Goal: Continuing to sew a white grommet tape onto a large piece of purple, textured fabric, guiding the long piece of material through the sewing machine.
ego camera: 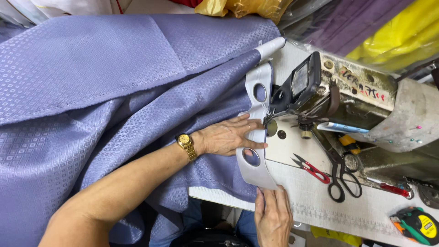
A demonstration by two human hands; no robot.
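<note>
Work in hand: a white eyelet tape point(257, 137) with round holes is being fed along the edge of a lavender patterned curtain cloth point(91, 91) under the head of a sewing machine point(347, 91).
Left hand point(226, 136): lies flat and open, fingers spread, pressing tape and cloth down on the machine table point(320, 201) just before the needle; it grasps nothing. A gold watch point(186, 144) sits on the wrist.
Right hand point(273, 215): at the near end of the tape, fingertips pinching or steadying its lower edge; how tightly cannot be told.
Where the tape is: on top of the cloth's edge, running from the near table edge up past the needle.
Done, by my judgement: the stretch beyond the needle, with one hole visible, looks already joined to the cloth.
Left, by my judgement: the near stretch between the two hands, with another hole, lies loose and not yet stitched.
Around: black scissors point(342, 176) and red thread snips point(312, 168) lie to the right, well apart from the hands; a green tape measure point(417, 224) sits at the far right corner.
</note>
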